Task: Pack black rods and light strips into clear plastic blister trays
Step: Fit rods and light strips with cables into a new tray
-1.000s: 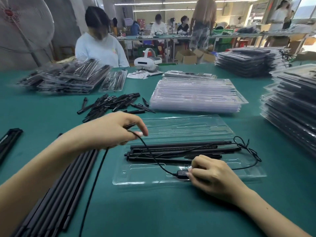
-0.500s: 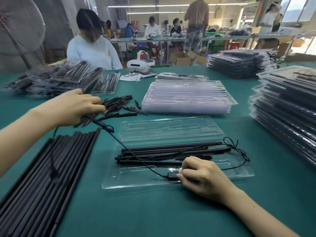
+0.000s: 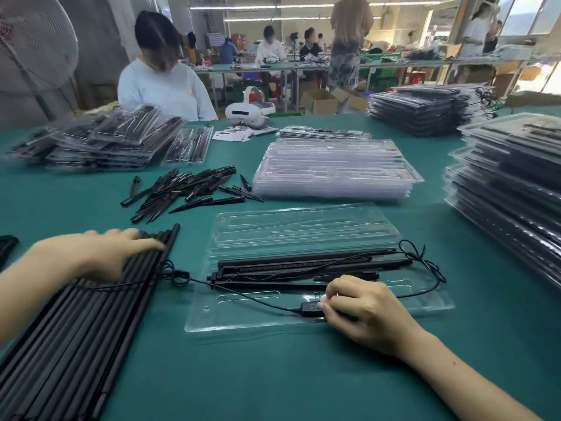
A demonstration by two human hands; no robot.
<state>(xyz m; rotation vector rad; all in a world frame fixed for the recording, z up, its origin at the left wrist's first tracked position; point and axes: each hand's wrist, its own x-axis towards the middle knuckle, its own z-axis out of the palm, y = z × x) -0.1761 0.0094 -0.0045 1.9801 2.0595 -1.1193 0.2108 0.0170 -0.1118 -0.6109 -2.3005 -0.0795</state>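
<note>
Fingers of the right hand [image 3: 364, 311] are pinching the small black inline controller [image 3: 309, 309] over the clear plastic blister tray [image 3: 212, 317]; the left hand [image 3: 100, 253], fingers spread, is resting on long black rods [image 3: 76, 329]. Seating the cable flat should help closing.

The scene is viewed from one head-worn wide-angle camera, aimed forward and down, close over the green table [image 3: 273, 375].

No text, label, brand or number is legible on anything here.
</note>
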